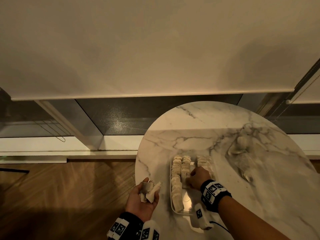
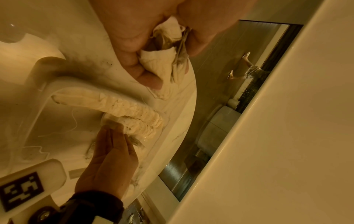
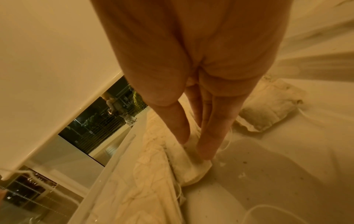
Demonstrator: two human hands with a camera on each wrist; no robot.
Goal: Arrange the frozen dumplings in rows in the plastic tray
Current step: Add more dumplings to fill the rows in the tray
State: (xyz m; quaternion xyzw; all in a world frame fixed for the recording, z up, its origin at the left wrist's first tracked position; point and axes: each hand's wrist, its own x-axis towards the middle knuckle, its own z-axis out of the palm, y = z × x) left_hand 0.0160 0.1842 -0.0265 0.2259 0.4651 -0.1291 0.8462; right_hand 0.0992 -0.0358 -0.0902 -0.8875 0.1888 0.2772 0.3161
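Observation:
A clear plastic tray (image 1: pixel 181 213) sits on the round marble table (image 1: pixel 190 118). Pale pouch-like dumplings stand in it in three rows: a long left row (image 1: pixel 176 187), a middle row (image 1: pixel 185 166) and a short right row (image 1: pixel 203 161). My right hand (image 1: pixel 189 181) is inside the tray, its straight fingers (image 3: pixel 206 148) pressing on the near-end dumpling (image 3: pixel 191 171) of the middle row. My left hand (image 1: pixel 145 194) hovers palm up at the table's left edge, left of the tray. Its curled fingers (image 2: pixel 141 72) hold several loose dumplings (image 2: pixel 164 65).
A crumpled clear plastic bag (image 1: pixel 240 148) lies on the table to the right of the tray. Loose threads (image 2: pixel 72 125) and crumbs lie on the tray's bare near floor. Wooden flooring (image 1: pixel 69 187) lies below the table's left edge, and a roller blind (image 1: pixel 155 49) hangs behind.

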